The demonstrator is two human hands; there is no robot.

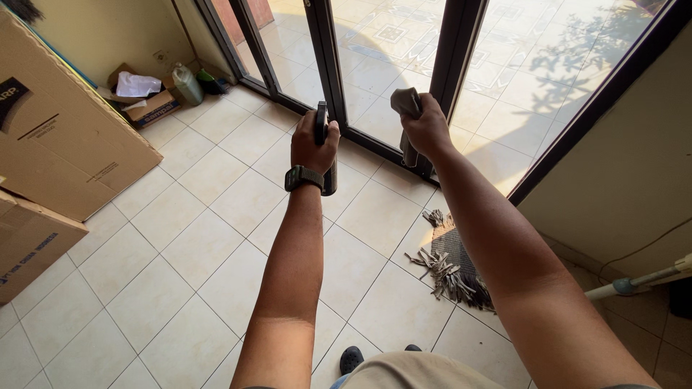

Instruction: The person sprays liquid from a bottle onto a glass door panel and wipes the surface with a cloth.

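the left hand [314,144] grips a dark spray bottle [324,155]; the right hand [427,130], just beside it, clutches a grey cloth [407,108] near the glass door [375,65], seemingly mid-cleaning.

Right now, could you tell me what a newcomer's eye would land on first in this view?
Two outstretched arms fill the middle: the left hand grips a dark spray bottle, and the right hand presses a grey cloth against the dark-framed glass door. Large cardboard boxes stand at the left, and a fringed mat lies on the tiled floor at the right.
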